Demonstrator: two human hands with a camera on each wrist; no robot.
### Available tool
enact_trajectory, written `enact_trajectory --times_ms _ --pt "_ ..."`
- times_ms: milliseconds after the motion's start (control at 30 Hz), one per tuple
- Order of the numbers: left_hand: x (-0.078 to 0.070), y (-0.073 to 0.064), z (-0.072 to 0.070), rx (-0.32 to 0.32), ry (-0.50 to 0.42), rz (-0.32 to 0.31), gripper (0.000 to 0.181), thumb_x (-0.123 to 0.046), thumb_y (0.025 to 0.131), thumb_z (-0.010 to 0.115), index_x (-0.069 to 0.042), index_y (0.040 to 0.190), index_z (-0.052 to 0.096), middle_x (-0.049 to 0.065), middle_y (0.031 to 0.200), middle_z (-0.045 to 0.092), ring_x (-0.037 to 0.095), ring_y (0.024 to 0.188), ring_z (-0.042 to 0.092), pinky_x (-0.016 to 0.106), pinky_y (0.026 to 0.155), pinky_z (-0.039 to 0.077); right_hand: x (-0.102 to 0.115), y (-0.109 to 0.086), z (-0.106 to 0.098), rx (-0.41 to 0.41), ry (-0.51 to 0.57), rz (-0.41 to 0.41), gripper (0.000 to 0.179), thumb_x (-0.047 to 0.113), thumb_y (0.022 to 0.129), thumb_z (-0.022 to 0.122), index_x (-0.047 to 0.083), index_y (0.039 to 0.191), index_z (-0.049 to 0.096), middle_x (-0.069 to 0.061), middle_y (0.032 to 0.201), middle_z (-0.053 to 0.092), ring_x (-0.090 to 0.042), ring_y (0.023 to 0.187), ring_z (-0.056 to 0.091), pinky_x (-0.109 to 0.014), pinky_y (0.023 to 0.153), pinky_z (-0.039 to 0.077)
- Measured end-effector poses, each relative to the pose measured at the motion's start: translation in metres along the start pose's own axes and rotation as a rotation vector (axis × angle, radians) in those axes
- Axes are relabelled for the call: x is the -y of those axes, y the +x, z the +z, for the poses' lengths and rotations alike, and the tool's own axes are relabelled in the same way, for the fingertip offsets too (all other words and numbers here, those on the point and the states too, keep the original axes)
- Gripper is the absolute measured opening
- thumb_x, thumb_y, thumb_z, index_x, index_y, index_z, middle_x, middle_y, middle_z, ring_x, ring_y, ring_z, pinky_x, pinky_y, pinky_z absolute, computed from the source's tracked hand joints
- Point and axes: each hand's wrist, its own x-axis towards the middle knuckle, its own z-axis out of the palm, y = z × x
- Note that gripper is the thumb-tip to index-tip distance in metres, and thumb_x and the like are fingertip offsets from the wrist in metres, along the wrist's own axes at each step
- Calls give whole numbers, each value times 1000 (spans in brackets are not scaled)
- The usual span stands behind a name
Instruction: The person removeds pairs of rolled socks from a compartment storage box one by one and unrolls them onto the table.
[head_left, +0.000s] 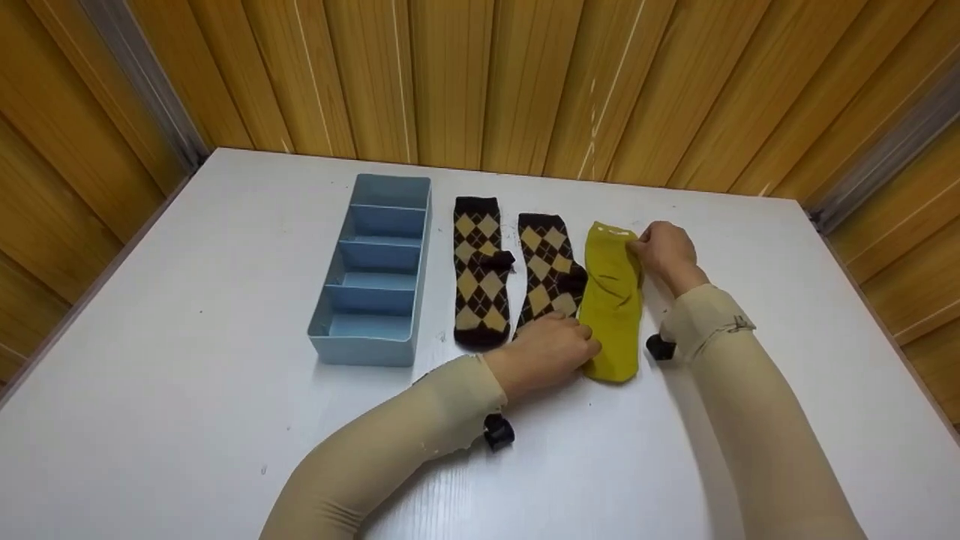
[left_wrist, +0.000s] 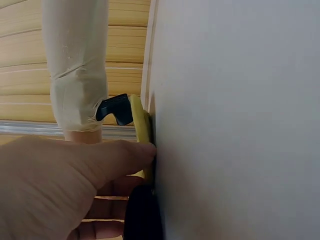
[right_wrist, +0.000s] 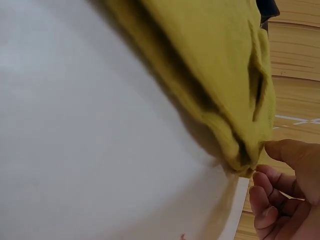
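Observation:
A plain yellow sock [head_left: 611,307] lies lengthwise on the white table, slightly wrinkled. My right hand [head_left: 667,251] pinches the side of its cuff between thumb and fingers, and in the right wrist view the sock's cuff corner [right_wrist: 235,150] is lifted a little. Near the toe end, my left hand [head_left: 551,352] holds the sock's left edge; in the left wrist view the thumb lies against the yellow fabric [left_wrist: 141,125] with the fingers bent behind. Under the left hand, the lower end of a brown argyle sock [head_left: 544,262] is hidden. Another argyle sock [head_left: 480,289] lies flat to its left.
A blue plastic organizer box [head_left: 362,351] with several compartments stands left of the socks. The white table [head_left: 187,300] ends at wood-panelled walls [head_left: 450,82] at the back and sides. A small black camera sits at each wrist.

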Motion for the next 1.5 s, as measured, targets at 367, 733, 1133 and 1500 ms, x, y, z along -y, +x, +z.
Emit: enact_trajectory --times_ms 367,733,1133,1500 --pt "3 0 2 -21 -26 26 19 -24 94 58 -23 109 69 -5 101 70 10 91 64 27 91 49 3 4 5 -4 16 -26 24 19 97 51 -4 102 55 -17 94 56 -28 87 51 -38 76 44" --pt "4 4 3 -25 -41 31 19 -22 95 56 -23 107 70 -5 96 69 10 86 63 25 82 47 5 14 8 21 -5 -97 42 13 98 47 -4 136 46 -30 132 50 -44 124 47 -55 107 37" --pt "13 3 11 -126 -269 -22 8 -23 88 68 -20 93 72 -5 86 67 9 77 58 22 73 38 1 15 3 -28 1 -130 25 16 98 53 -3 112 62 -23 112 62 -36 105 53 -52 96 43" --pt "10 1 6 -135 -213 -29 10 -27 90 66 -22 96 71 -7 86 65 8 75 55 21 73 38 4 12 -1 -147 -17 -172 23 13 98 51 -3 108 64 -22 108 58 -36 103 52 -53 97 42"
